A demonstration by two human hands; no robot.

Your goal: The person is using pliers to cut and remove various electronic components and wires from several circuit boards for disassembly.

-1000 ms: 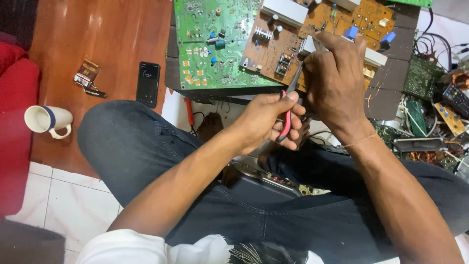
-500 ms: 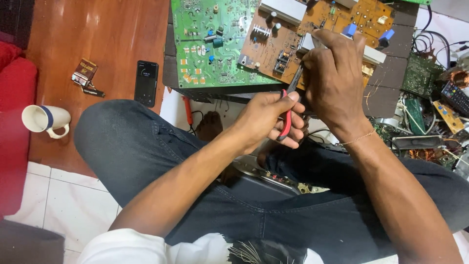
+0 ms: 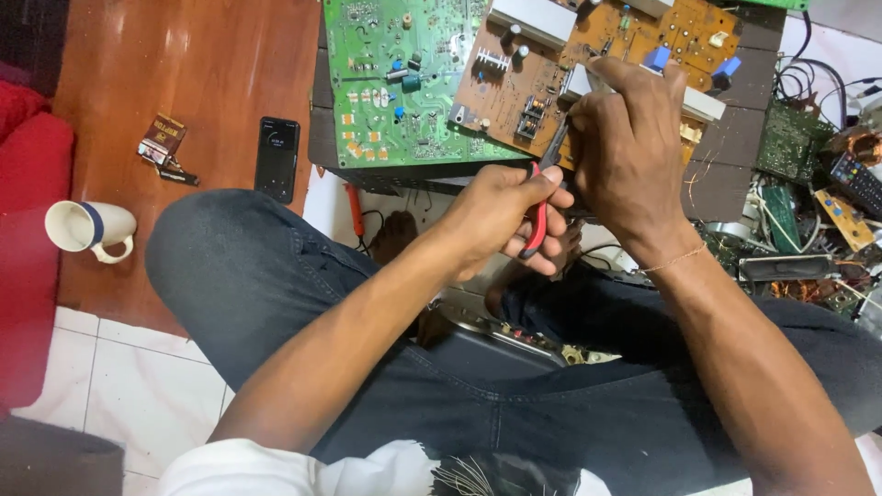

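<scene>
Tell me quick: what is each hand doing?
Left hand: closed on red-handled pliers.
Right hand: closed, fingers pressed on the brown circuit board.

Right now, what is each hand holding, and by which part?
The left hand grips pliers by their red handles. The right hand pinches something small at the brown board; what it is cannot be told.

Red-handled pliers (image 3: pixel 540 197) tilt upward, tips (half hidden) meeting the brown circuit board (image 3: pixel 597 55) lying flat above
</scene>
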